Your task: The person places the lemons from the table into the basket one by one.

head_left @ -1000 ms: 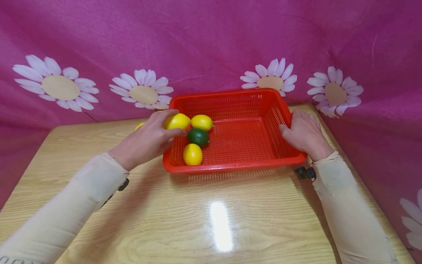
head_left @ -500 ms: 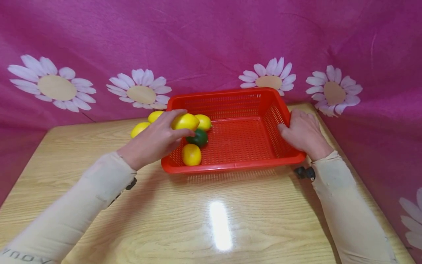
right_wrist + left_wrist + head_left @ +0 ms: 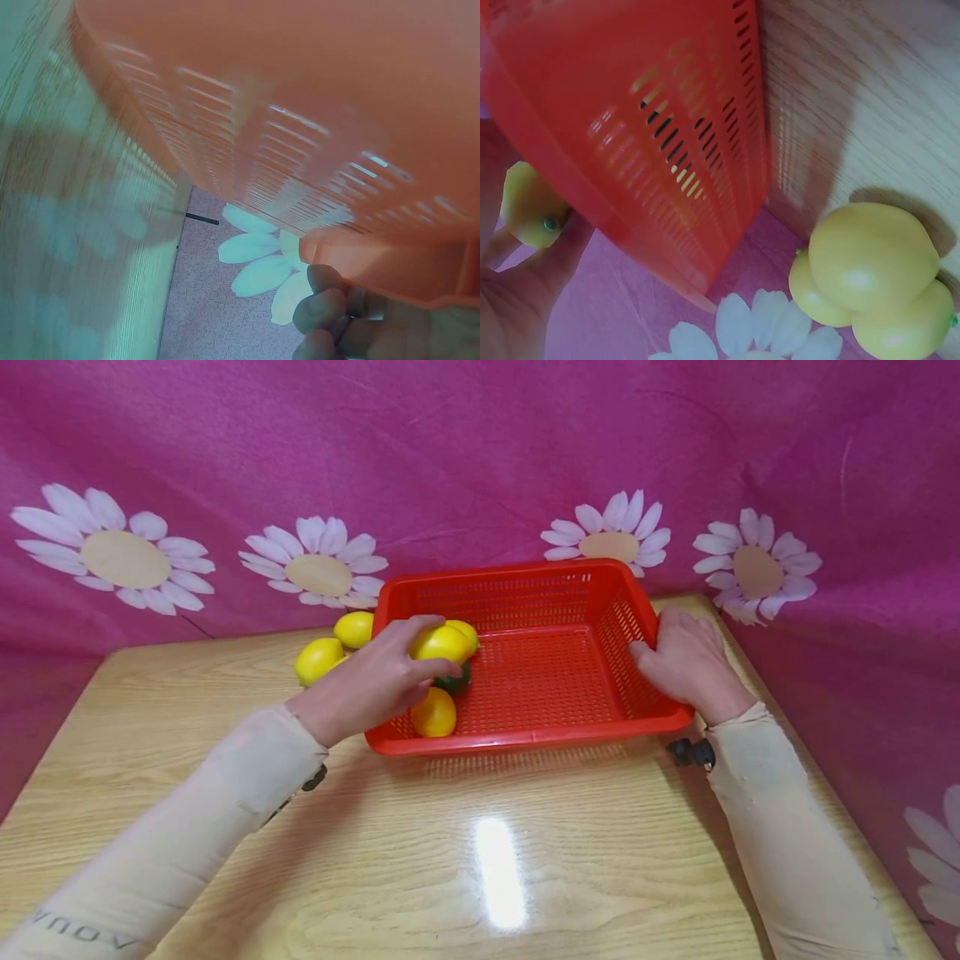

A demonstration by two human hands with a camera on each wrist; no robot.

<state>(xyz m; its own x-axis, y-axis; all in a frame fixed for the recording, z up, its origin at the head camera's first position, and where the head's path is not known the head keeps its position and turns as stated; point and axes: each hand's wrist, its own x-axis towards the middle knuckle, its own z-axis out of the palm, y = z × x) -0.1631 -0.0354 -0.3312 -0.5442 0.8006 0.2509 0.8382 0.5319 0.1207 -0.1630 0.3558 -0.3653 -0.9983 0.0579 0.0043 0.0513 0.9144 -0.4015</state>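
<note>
"What's that left hand (image 3: 367, 683) got?"

"A lemon (image 3: 437, 645), with the thumb and fingers curled round it. It's over the left end of the red basket (image 3: 547, 681), in past the rim."

"Is it touching the fruit underneath?"

"Can't tell from here. There's a dark green fruit (image 3: 456, 679) below it, partly hidden by the hand, a far lemon (image 3: 468, 632) peeking out behind, and a near lemon (image 3: 433, 715) by the front wall."

"And the right hand (image 3: 693, 664)?"

"Holding the basket's right end by the rim, thumb on the inside, fingers curled on the outside."

"I can see more yellow over there."

"Three loose lemons (image 3: 874, 255), bunched close together on the wooden table (image 3: 375, 860), just beside the basket's left end."

"Cheerful cloth (image 3: 480, 460) behind it all."

"Isn't it? Pink, with big white daisies (image 3: 318, 575), and the basket's back edge is right near it."
</note>
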